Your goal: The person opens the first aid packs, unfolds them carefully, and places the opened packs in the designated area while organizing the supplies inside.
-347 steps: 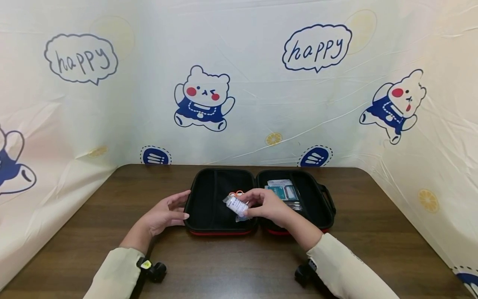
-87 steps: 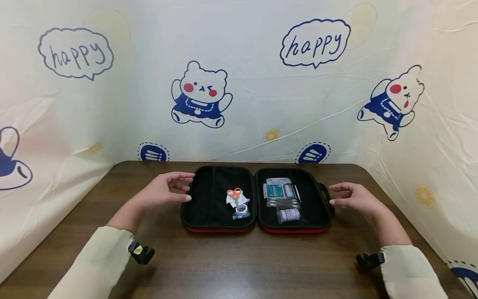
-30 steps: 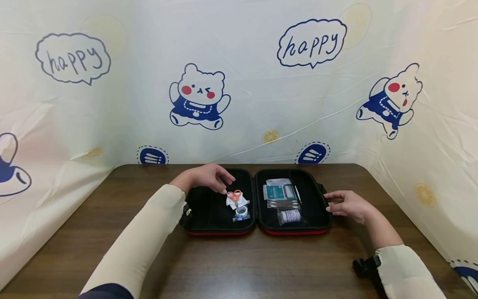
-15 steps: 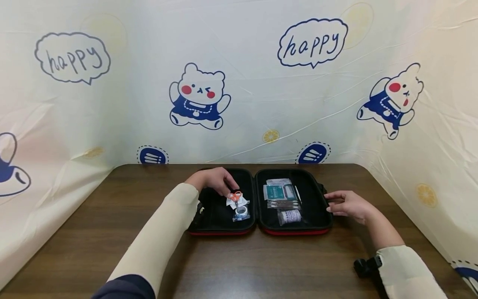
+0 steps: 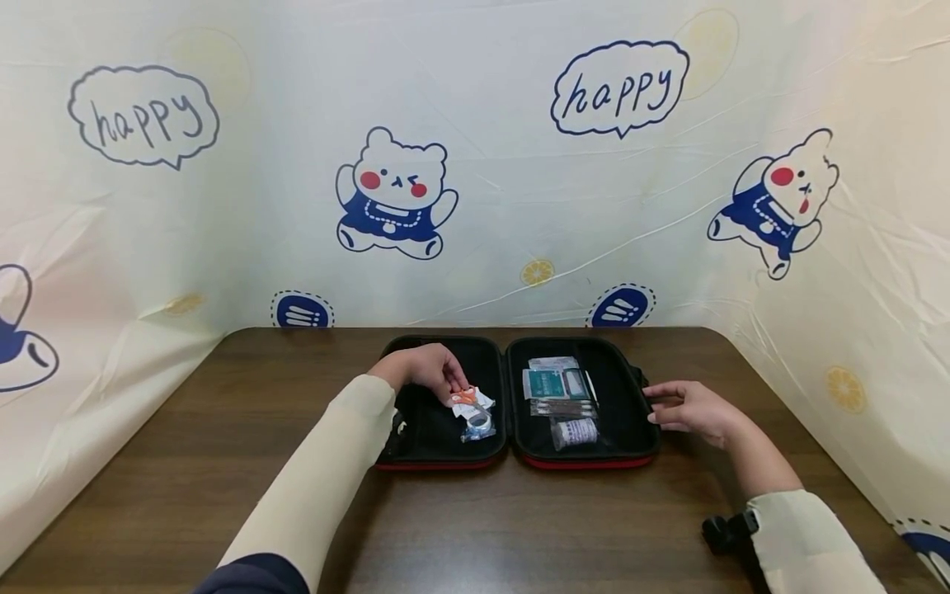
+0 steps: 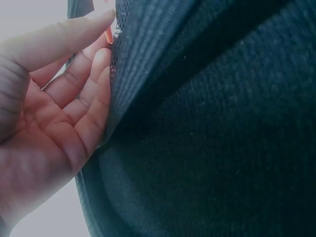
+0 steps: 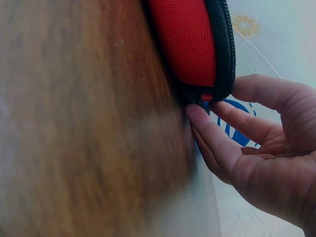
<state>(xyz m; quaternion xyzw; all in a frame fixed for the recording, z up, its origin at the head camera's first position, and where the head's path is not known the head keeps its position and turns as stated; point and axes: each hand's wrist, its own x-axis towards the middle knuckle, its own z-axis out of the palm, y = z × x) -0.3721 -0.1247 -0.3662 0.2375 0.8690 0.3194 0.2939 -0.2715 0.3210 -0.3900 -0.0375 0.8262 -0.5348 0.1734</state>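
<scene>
I have the left hand (image 5: 429, 367) at the orange-handled scissors (image 5: 466, 398), thumb and fingers pinching the handles inside the left half of the case (image 5: 490, 363). I read the scissors' lie only from the head view; the left wrist feed gives me just a sliver of orange at the fingertips, with dark mesh and fabric alongside that hand. Right by those fingertips I see a white packet (image 5: 486, 398) overlapped by the scissors, then a wrapped tape roll (image 5: 478, 423). Farther to the right of that hand, in the other half, I find a teal-printed packet (image 5: 545, 384), thin sticks (image 5: 562, 407) in clear wrap and a labelled roll (image 5: 576, 431). Beyond them, the right hand (image 5: 696, 408) pinches the case's outer edge; its wrist feed shows me the toothed zip (image 7: 230, 44) there and much more red side (image 7: 185, 42) than the head view. Under everything is the table (image 5: 438, 528); well past both hands hangs a patterned curtain (image 5: 497, 165).
</scene>
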